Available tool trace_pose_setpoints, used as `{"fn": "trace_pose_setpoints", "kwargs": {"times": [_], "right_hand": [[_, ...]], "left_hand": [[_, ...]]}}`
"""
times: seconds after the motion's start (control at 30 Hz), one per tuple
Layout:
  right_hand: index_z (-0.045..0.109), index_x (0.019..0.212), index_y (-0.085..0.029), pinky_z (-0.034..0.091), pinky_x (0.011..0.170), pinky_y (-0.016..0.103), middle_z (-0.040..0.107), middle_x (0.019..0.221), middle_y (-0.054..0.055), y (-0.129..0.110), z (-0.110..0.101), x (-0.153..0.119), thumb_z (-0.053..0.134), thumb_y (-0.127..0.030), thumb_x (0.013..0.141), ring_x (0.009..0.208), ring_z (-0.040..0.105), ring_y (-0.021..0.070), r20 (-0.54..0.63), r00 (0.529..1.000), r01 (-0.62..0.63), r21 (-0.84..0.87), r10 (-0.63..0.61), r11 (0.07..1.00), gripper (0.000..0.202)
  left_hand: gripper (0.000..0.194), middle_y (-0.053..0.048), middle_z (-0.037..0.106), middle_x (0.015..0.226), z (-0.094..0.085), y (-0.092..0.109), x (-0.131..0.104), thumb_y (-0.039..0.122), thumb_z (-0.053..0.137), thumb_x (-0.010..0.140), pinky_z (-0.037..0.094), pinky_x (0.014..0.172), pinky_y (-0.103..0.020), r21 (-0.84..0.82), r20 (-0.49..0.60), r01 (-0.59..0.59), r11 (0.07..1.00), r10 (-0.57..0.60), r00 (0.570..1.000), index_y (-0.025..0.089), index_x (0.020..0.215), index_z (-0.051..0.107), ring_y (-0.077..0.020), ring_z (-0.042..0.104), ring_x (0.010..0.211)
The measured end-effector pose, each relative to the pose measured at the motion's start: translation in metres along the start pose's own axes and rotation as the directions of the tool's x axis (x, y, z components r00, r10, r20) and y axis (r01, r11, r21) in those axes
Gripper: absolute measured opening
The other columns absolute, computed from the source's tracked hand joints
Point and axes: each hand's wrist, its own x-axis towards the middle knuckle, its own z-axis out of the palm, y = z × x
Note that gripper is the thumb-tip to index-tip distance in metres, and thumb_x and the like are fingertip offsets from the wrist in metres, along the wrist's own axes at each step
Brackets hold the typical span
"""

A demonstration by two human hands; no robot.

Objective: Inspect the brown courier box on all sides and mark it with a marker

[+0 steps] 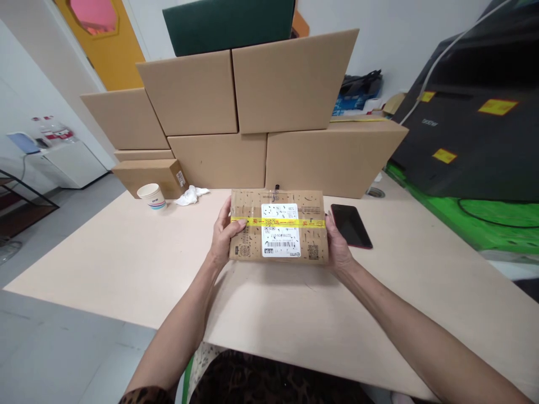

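Observation:
Between my two hands is a brown cardboard parcel box, tilted so its labelled face points at me. A white shipping label with a barcode sits mid-face, and a strip of yellow tape runs across it from side to side. Dark specks and small marks dot the surface. My left hand grips the left end, its thumb lying over the front. At the right end, my right hand is closed around the edge, fingers mostly hidden behind. A black phone or tablet lies on the table just beyond my right hand.
Large cardboard boxes are stacked along the table's back, topped by a dark green box. At the left stand a paper cup and crumpled tissue on the table. A black-covered machine rises at right.

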Motion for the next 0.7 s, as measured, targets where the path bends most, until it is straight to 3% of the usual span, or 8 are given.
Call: {"fn": "trace_pose_setpoints", "kwargs": {"times": [0.13,0.23,0.33,0.47,0.57,0.7], "right_hand": [[0.056,0.139,-0.037,0.049,0.111,0.056,0.073,0.132,0.003,0.0,-0.004,-0.004,0.084,-0.059,0.067,0.134,0.06,0.035,0.033,0.998,-0.058,-0.086,0.061,0.995,0.08],[0.055,0.137,-0.035,0.045,0.114,0.056,0.07,0.136,0.004,-0.001,-0.006,-0.006,0.087,-0.049,0.066,0.136,0.058,0.0345,0.022,0.996,-0.079,-0.124,0.082,0.989,0.079],[0.056,0.135,-0.035,0.046,0.11,0.059,0.064,0.143,0.005,0.001,-0.006,-0.007,0.084,-0.048,0.071,0.138,0.054,0.0359,0.039,0.996,-0.071,-0.135,0.077,0.988,0.072],[0.054,0.134,-0.045,0.05,0.105,0.057,0.057,0.149,-0.001,0.01,0.002,-0.011,0.082,-0.05,0.073,0.145,0.044,0.0332,0.05,0.997,-0.06,-0.066,0.064,0.996,0.067],[0.052,0.134,-0.049,0.047,0.11,0.058,0.057,0.15,-0.004,0.017,0.014,-0.018,0.082,-0.058,0.072,0.148,0.041,0.0313,0.062,0.997,-0.036,-0.001,0.036,0.999,0.069],[0.054,0.133,-0.046,0.043,0.116,0.056,0.051,0.158,-0.006,0.017,0.029,-0.024,0.081,-0.066,0.07,0.153,0.035,0.0317,-0.004,1.0,-0.007,0.079,0.007,0.997,0.072]], "left_hand": [[0.084,-0.012,0.068,0.132,-0.002,0.001,0.002,0.032,0.081,0.072,0.057,0.097,-0.048,0.018,-0.042,-0.078,0.997,0.079,0.996,0.026,0.15,0.049,-0.0349,0.066,0.12],[0.084,-0.011,0.067,0.132,0.0,-0.001,0.002,0.033,0.082,0.071,0.057,0.098,-0.047,0.026,-0.111,-0.124,0.992,0.126,0.986,0.027,0.149,0.049,-0.0336,0.065,0.121],[0.085,-0.011,0.06,0.142,0.003,-0.002,0.001,0.035,0.083,0.07,0.054,0.102,-0.044,0.021,-0.202,-0.177,0.984,0.177,0.963,0.03,0.148,0.049,-0.0329,0.06,0.129],[0.081,-0.009,0.058,0.145,0.016,-0.007,-0.004,0.044,0.08,0.075,0.054,0.103,-0.043,-0.055,-0.272,-0.203,0.978,0.181,0.945,0.032,0.147,0.046,-0.0308,0.06,0.128],[0.081,-0.01,0.062,0.139,0.031,-0.019,-0.011,0.049,0.08,0.076,0.055,0.102,-0.044,-0.126,-0.26,-0.186,0.975,0.148,0.954,0.031,0.146,0.043,-0.0299,0.064,0.123],[0.088,-0.009,0.059,0.142,0.047,-0.035,-0.022,0.045,0.084,0.076,0.05,0.109,-0.046,-0.153,-0.154,-0.132,0.979,0.109,0.982,0.034,0.149,0.037,-0.0284,0.061,0.126]]}}
